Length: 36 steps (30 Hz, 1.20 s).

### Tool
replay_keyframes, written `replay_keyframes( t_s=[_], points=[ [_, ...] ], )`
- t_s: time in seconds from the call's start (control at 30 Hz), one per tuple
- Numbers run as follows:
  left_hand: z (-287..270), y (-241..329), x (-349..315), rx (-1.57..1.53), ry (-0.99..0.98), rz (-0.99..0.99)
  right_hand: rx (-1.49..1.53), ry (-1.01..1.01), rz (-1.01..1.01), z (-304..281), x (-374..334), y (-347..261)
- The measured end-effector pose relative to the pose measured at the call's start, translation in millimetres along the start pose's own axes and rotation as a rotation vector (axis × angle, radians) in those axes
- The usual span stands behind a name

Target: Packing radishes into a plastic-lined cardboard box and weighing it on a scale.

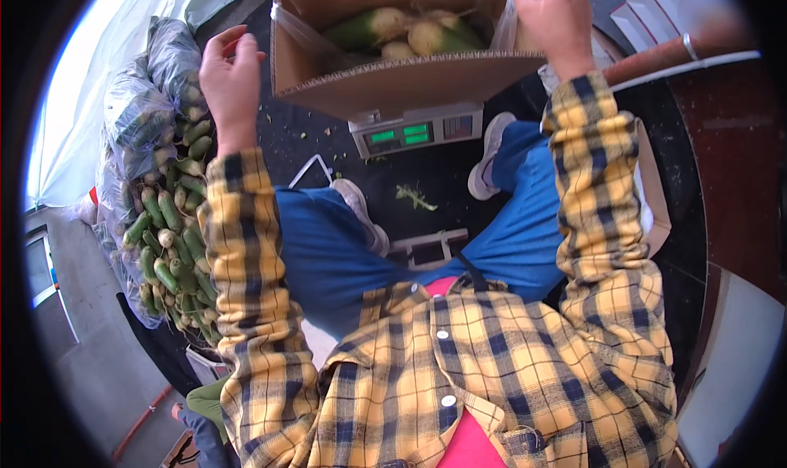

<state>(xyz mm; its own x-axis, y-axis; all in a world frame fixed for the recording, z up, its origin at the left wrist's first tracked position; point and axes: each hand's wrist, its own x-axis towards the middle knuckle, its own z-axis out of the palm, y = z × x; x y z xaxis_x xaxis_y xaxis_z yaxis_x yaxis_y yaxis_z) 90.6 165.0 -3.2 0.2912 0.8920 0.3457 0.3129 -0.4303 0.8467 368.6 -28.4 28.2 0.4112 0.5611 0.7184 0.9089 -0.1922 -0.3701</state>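
Observation:
A cardboard box (410,83) stands on a scale (416,132) with a lit green display. Inside lie several green-and-white radishes (393,29) within a clear plastic liner (307,38). At the box's upper right edge, my right hand (557,21) is closed on the liner's edge; its fingertips are partly cut off by the picture's top. My left hand (229,83) is raised just left of the box, apart from it. Its fingers are loosely curled, the thumb a little away from them, and nothing shows in it.
A long heap of green radishes (168,214), partly in clear plastic bags (143,111), lies at the left. Leaf scraps (414,197) dot the dark floor between my feet. A reddish-brown pipe (656,62) runs at the right. Someone's green-trousered leg (211,406) shows lower left.

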Motion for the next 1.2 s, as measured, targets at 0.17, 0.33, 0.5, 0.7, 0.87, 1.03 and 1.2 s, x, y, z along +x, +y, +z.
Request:
replay_keyframes(
  t_s=[0.17, 0.33, 0.5, 0.7, 0.87, 1.03, 1.2],
  points=[
    [38.0, 57.4, 9.5, 0.214, -0.246, 0.337, -0.132, 0.005, -0.132, -15.7, 16.2, -16.1],
    [139.5, 67.7, 22.4, 0.687, -0.945, 0.457, -0.41, -0.166, -0.002, -14.6, 7.2, 20.4],
    [192.2, -2.4, 20.5, 0.767, -1.01, 0.63, -0.247, -0.55, 0.272, 10.3, 0.5, 13.5],
    [184.2, 20.6, 17.9, 0.693, -1.11, 0.534, 0.324, -0.496, 0.461, 17.0, -2.5, 23.9],
    [165.1, 69.0, 11.5, 0.759, -1.106, 0.709, 0.889, -0.54, 0.688, 25.7, -4.2, 31.3],
    [116.5, 124.7, 15.7, 0.903, -0.768, 1.027, 0.94, -0.455, 0.744, 24.9, -0.9, 56.5],
    [-66.6, 163.5, 24.7, 0.733, -0.514, 0.543, 0.912, -0.477, 0.672, 37.5, -1.3, 68.5]
  ],
)
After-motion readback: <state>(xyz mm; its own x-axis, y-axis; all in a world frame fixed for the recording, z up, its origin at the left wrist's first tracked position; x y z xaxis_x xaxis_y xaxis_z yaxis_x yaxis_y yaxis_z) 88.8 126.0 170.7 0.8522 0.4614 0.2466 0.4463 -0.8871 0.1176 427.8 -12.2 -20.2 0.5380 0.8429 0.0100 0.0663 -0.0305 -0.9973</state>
